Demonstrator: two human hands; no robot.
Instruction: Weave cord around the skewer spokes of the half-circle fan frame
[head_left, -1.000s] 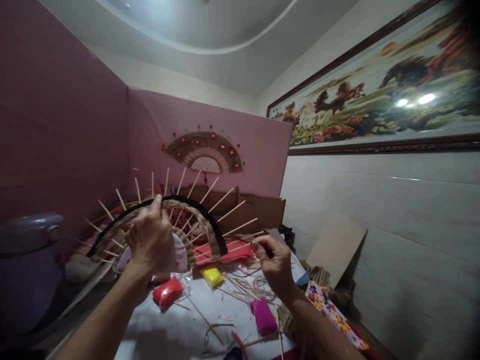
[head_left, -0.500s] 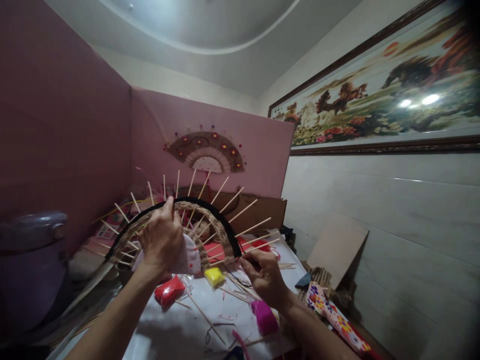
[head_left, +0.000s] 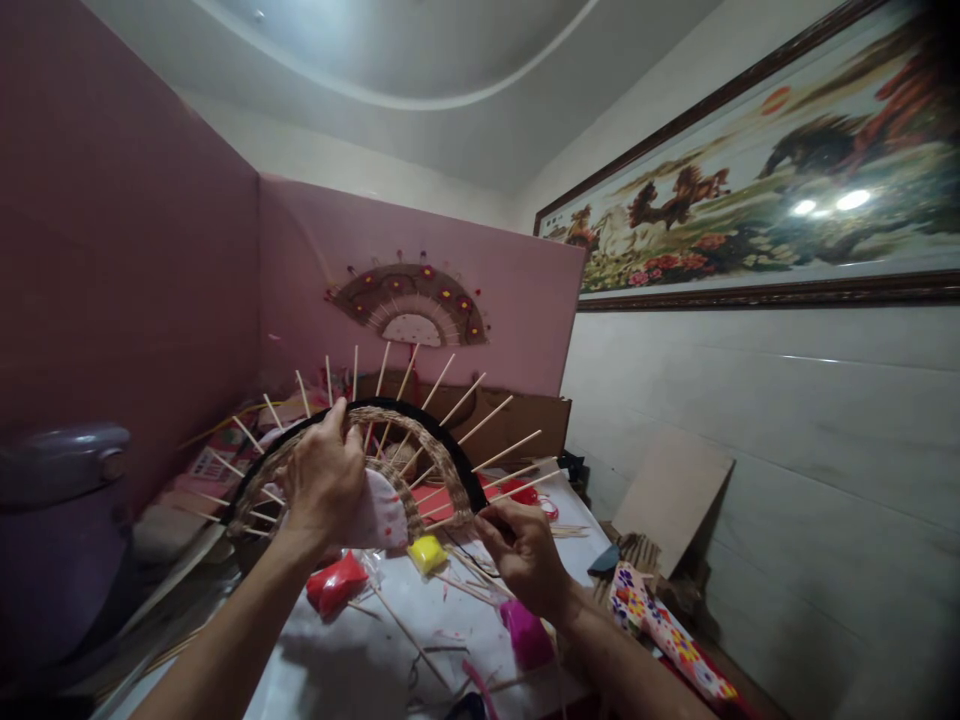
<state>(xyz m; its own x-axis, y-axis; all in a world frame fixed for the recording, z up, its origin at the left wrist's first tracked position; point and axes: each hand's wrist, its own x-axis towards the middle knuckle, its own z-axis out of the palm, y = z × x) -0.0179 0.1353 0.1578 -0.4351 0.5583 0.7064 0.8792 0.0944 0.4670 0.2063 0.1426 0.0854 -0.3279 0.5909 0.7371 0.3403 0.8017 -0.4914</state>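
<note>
A half-round fan frame (head_left: 442,450) of thin wooden sticks, woven with tan cord, is held up above the table. Black cord (head_left: 416,408) forms a band along the outer edge of the tan weave. My left hand (head_left: 322,480) is closed on the frame's middle, fingers over the bands, and hides part of the weave. Beneath that hand shows a white half-round piece with red spots (head_left: 386,512). At the right end of the band, my right hand (head_left: 525,555) pinches the black cord by the last stick; a loose strand hangs below the fingers.
On the white table (head_left: 375,660) lie a red clay packet (head_left: 336,583), a yellow packet (head_left: 427,554), a magenta packet (head_left: 525,633) and loose sticks. A finished fan (head_left: 409,290) hangs on the pink board behind. Cardboard (head_left: 675,495) leans at the right wall.
The fan frame's left end has shifted slightly to the right and down. My right hand has moved a little left, still pinching at the frame's right end.
</note>
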